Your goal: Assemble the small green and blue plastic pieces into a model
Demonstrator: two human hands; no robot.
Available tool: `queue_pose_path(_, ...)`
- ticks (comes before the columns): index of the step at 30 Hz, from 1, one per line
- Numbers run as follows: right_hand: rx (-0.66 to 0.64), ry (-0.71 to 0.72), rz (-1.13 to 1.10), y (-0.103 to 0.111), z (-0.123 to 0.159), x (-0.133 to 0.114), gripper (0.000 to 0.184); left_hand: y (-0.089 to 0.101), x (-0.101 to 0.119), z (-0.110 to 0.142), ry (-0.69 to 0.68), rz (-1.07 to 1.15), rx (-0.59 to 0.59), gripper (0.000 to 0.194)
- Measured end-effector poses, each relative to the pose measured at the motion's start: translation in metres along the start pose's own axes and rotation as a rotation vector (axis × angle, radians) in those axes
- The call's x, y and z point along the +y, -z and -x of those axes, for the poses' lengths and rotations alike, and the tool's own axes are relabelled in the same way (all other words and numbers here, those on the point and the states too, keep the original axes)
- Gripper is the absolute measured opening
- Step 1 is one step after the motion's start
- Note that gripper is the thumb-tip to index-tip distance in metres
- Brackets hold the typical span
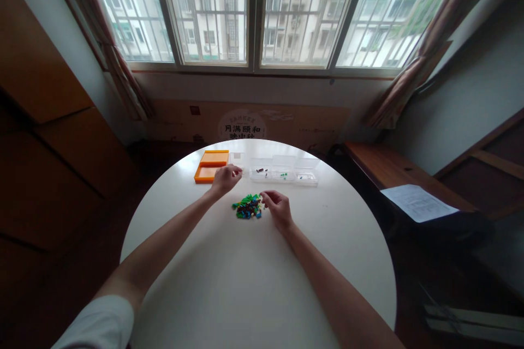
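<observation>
Your right hand (278, 210) curled beside the brick pile (246, 207), your left hand (225, 178) by a clear box (236, 156); any pinch, I couldn't tell. Light picks suited.

The right hand (279, 209) is beside a pile of small colourful pieces (247, 208).

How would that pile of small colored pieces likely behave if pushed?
The pile would probably spread apart, since its pieces look loose. Each piece is likely light, being so small. They may slide easily on the smooth-looking white table.
</observation>
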State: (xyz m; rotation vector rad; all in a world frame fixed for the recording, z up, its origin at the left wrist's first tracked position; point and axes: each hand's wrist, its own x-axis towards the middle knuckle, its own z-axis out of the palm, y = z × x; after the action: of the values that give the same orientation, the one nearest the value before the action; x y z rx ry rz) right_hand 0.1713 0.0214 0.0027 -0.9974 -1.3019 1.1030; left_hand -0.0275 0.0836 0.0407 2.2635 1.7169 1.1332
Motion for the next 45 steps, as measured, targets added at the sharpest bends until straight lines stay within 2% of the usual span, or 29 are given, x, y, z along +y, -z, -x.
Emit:
queue_pose_path(5,0.047,0.152,0.378,0.010,-0.003,0.002,0.021,0.002,0.008,0.038,-0.073,0.186,-0.088,0.016)
queue_pose_path(8,0.033,0.198,0.513,0.012,-0.003,0.002,0.019,-0.001,0.005,0.050,-0.064,0.234,-0.090,0.017)
queue_pose_path(10,-0.004,0.197,0.565,0.012,-0.002,0.001,0.018,-0.005,0.001,0.055,-0.014,0.273,-0.050,0.016)
queue_pose_path(13,-0.088,0.182,0.578,0.012,-0.001,-0.001,0.016,-0.011,-0.002,0.062,0.037,0.319,0.015,0.016)
queue_pose_path(17,-0.119,0.156,0.551,0.015,-0.002,-0.002,0.016,-0.009,0.000,0.070,-0.019,0.320,-0.001,0.015)
queue_pose_path(31,-0.262,0.167,0.514,0.027,-0.007,-0.001,0.018,-0.004,0.002,0.076,-0.033,0.316,-0.015,0.013)
queue_pose_path(40,-0.283,0.194,0.535,0.024,-0.002,-0.005,0.011,-0.001,0.012,0.079,-0.118,0.252,-0.007,0.012)
queue_pose_path(45,-0.256,0.214,0.588,0.021,-0.001,-0.006,0.013,-0.002,0.012,0.079,-0.096,0.275,-0.028,0.013)
